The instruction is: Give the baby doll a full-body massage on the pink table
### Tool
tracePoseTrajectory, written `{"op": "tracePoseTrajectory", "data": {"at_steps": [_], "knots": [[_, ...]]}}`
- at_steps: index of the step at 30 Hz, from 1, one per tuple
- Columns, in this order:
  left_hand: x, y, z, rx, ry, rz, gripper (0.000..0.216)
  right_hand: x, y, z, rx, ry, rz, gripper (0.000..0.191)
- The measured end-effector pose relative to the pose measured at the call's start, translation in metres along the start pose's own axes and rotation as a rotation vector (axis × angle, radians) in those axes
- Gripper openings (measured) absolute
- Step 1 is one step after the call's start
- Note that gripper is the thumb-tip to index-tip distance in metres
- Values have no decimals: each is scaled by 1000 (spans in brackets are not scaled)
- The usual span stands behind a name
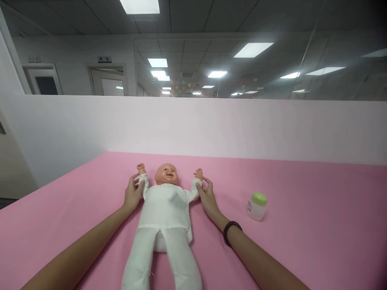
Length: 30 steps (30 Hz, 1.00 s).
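Note:
A baby doll (167,207) with a white cloth body lies on its back on the pink surface, its head away from me. Both of its arms are bent up beside its head. My left hand (133,194) grips the doll's arm on the left, thumb and fingers around the sleeve near the wrist. On the other side, my right hand (208,197) holds the doll's other arm between thumb and fingers, just below its plastic hand. A dark beaded bracelet (232,233) circles my right wrist. The doll's feet are out of frame at the bottom.
To the right of my right hand stands a small whitish jar (256,207) with a green lid. The pink tabletop (317,217) ends at a low white partition (211,127) at the back. Beyond it are doors, glass and ceiling lights.

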<state>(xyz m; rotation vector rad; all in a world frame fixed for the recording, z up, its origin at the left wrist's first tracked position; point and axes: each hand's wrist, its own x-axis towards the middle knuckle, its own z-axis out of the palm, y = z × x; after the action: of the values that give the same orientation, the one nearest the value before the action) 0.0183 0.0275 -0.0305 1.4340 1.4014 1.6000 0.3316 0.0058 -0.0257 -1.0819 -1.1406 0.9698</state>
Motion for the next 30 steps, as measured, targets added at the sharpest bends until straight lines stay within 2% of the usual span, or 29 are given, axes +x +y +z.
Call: {"op": "tracePoseTrajectory", "data": {"at_steps": [6,10,13,19,25,30], "knots": [[1,-3,0,44,-22,12,64,7,2,11,-61,-37,-85,72],[3,-9,1,23,-63,-21,71,9,3,10,-81,-64,-79,70],[5,-12,2,113,-74,-12,71,10,2,9,-101,-79,-53,71],[7,-6,1,382,-148,59,57,8,0,9,-215,-67,-20,69],[8,6,1,403,-283,56,44,10,-1,10,-350,-42,-13,61],[13,3,-1,402,-311,22,44,13,0,12,-357,-24,-5,54]]}}
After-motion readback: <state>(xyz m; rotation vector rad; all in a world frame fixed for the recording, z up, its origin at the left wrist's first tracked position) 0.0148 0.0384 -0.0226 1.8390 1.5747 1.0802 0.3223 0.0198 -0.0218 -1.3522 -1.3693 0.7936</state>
